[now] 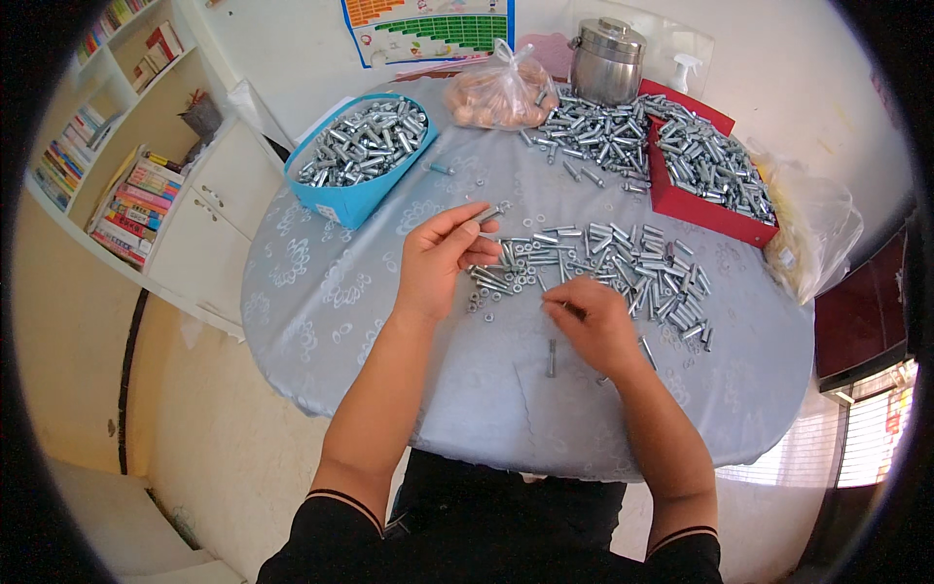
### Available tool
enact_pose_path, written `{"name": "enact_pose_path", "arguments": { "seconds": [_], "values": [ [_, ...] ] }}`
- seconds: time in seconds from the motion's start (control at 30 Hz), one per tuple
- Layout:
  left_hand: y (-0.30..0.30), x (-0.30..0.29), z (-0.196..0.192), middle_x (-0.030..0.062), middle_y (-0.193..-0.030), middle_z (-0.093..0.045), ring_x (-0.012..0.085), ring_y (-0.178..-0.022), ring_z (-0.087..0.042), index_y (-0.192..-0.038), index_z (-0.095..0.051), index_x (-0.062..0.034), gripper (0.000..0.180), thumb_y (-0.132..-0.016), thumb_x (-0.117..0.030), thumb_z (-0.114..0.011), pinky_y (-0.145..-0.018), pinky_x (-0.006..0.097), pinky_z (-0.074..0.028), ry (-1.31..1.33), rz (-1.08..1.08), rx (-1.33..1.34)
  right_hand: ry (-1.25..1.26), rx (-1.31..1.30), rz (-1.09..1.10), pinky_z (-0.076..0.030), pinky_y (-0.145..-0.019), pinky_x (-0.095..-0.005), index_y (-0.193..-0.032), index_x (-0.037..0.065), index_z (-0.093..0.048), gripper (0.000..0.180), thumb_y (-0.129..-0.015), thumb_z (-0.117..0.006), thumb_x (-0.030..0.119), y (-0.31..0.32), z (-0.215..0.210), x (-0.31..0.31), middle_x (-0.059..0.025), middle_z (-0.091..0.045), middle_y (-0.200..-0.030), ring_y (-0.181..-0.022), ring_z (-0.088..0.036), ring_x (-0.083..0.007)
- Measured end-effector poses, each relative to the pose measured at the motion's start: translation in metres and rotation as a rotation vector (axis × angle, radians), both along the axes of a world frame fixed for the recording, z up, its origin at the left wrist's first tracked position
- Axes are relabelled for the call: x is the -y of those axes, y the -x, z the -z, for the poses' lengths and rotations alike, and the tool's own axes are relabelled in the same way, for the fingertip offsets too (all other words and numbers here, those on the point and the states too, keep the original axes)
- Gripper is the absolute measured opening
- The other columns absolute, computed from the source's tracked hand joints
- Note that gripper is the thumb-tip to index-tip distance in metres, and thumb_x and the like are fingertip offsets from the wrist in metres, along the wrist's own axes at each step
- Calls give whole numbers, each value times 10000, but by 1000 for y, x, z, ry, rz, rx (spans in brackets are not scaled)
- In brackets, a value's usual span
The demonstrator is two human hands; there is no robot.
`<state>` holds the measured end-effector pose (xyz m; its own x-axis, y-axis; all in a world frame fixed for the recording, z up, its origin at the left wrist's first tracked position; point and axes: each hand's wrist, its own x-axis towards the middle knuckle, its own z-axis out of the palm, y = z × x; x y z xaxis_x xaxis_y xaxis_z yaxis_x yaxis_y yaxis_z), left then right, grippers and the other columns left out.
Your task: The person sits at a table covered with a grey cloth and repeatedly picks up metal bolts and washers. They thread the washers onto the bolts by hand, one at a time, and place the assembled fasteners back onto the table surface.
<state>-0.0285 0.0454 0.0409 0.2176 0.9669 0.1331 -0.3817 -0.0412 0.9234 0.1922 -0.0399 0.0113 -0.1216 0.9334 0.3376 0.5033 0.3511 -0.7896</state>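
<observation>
Raised above the table, my left hand pinches a silver metal bolt between thumb and fingers. My right hand is lower, at the near edge of a loose pile of bolts. Its fingertips are pressed together over the pile, and whatever they hold is too small or hidden to tell. Between the two hands lie small nuts or rings scattered among the bolts. One single bolt lies apart on the cloth, nearer to me than the right fingertips.
A blue bin full of metal bolts stands at the left. A red box heaped with them is at the right, beside a plastic bag. Behind are a tied bag of round brown things and a steel pot. Grey cloth covers the round table.
</observation>
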Motion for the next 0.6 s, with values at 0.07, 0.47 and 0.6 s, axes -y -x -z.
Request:
{"name": "enact_pose_path", "arguments": {
  "seconds": [0.07, 0.47, 0.6],
  "values": [
    [5, -5, 12, 167, -1037, -671, 200, -792, -685, -1211, -593, 30, 297, -942, -87, -545, -696, 305, -585, 4, -11, 38, 42, 156, -101, -511, -675, -354, -966, 50, -676, 172, -805, -697, 108, 17, -7, 3, -117, -634, -889, -756, -642, -274],
    [8, 0, 21, 164, -1033, -678, 186, -777, -680, -1190, -602, 32, 282, -936, -80, -554, -683, 305, -576, 113, 104, 45, 143, 352, -88, -512, -736, -416, -990, 69, -662, 210, -823, -680, 195, 63, 7, -15, -136, -618, -935, -860, -632, -318],
    [2, 4, 23, 154, -1011, -689, 191, -762, -686, -1181, -609, 23, 278, -925, -80, -579, -681, 312, -578, 113, 161, -16, 298, -62, 127, -510, -725, -316, -1004, 35, -641, 181, -850, -688, 117, 38, -11, -7, -87, -644, -920, -823, -637, -198]
  ]
}}
